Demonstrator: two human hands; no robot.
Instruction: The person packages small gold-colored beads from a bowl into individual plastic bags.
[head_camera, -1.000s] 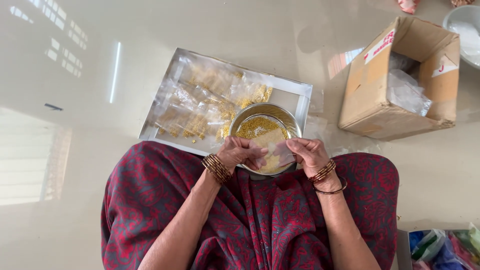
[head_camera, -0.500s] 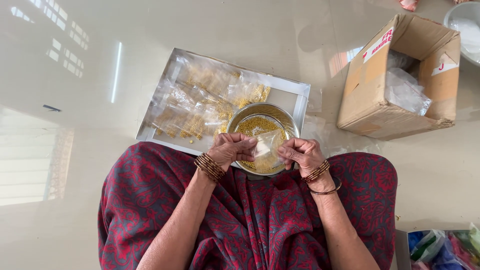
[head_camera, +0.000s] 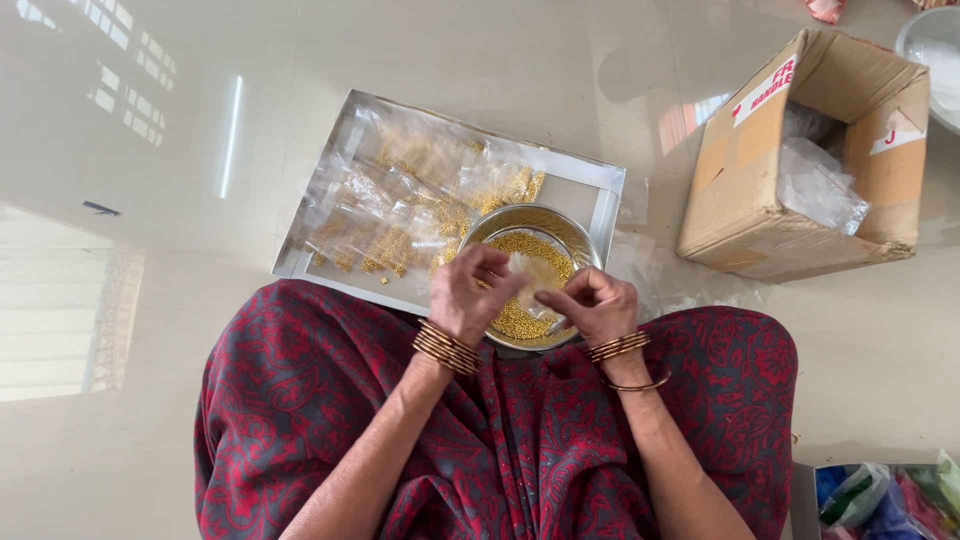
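A round steel bowl (head_camera: 575, 225) full of small golden beads (head_camera: 552, 250) rests at the edge of my lap. Over it, my left hand (head_camera: 470, 292) and my right hand (head_camera: 590, 303) pinch a small clear plastic pouch (head_camera: 527, 278) between their fingers. Both wrists wear golden bangles. Behind the bowl lies a flat white tray (head_camera: 600, 185) piled with several clear pouches of golden beads (head_camera: 400, 215).
A brown cardboard box (head_camera: 800, 165) with clear plastic bags inside stands on the glossy floor at the right. A white basin (head_camera: 935, 55) shows at the top right corner. Coloured plastic packets (head_camera: 880, 495) lie at the bottom right. My red and grey patterned garment (head_camera: 480, 440) covers my lap.
My hands have drawn slightly apart and lifted the clear pouch above the bowl; the right hand has shifted a little to the right.
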